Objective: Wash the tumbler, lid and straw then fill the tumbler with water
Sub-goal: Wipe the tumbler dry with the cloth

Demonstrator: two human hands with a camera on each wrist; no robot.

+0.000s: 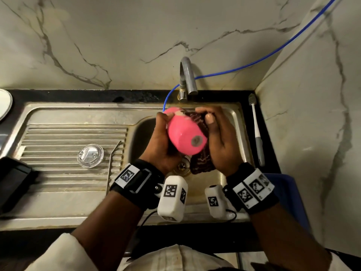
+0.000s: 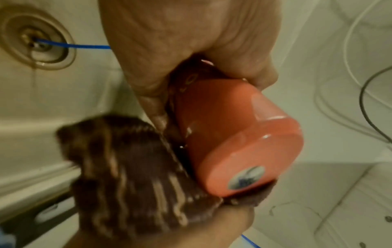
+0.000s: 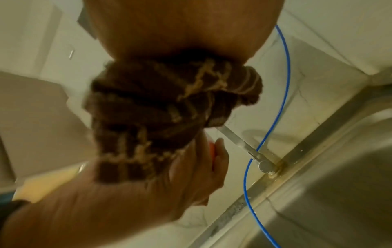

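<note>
Over the sink (image 1: 230,114), left hand (image 1: 162,151) grips the tumbler (image 1: 185,133), base toward the camera; right hand (image 1: 220,141) clutches a cloth (image 1: 201,161) against it. Risk: wet tumbler slipping into the basin.

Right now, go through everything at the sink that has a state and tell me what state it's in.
tumbler: tilted, base toward the camera, lid off, held over the basin
left hand: grips the tumbler
right hand: holds the brown cloth against the tumbler
lid: lying flat on the drainboard
straw: lying on the drainboard beside the lid
tap: no water visibly running
brush: lying on the counter, untouched
</note>
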